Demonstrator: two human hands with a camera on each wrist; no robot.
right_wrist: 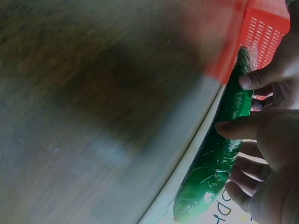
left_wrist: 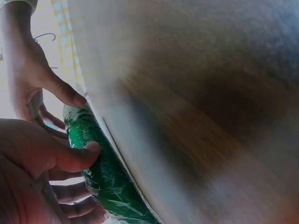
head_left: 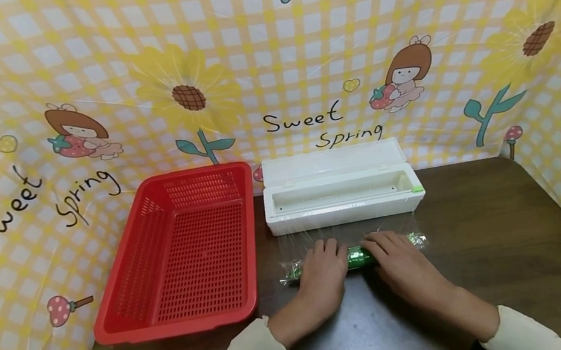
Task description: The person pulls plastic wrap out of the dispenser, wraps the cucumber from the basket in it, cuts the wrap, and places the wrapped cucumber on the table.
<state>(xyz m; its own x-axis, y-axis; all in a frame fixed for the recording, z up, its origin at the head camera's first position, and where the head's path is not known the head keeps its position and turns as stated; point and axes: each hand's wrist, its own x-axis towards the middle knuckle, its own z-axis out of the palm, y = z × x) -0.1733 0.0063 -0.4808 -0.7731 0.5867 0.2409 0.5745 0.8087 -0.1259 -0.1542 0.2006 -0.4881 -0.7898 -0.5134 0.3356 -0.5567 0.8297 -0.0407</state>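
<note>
A green cucumber (head_left: 358,257) lies crosswise in front of the dispenser, wound in clear cling film whose loose ends stick out past both tips. My left hand (head_left: 324,275) grips its left part, thumb on the near side and fingers over the top. Toward the other end, my right hand (head_left: 405,268) holds it the same way. In the right wrist view the film looks wrinkled and shiny along the cucumber (right_wrist: 215,163). A sheet of cling film (head_left: 344,231) stretches from the white dispenser box (head_left: 347,214) to the cucumber.
The dispenser's lid (head_left: 333,162) stands raised at the back, and a green slider (head_left: 417,189) sits at its right front corner. Left of it is a red perforated basket (head_left: 252,234) on the dark wooden table (head_left: 498,263). A yellow checked cloth (head_left: 271,48) hangs behind.
</note>
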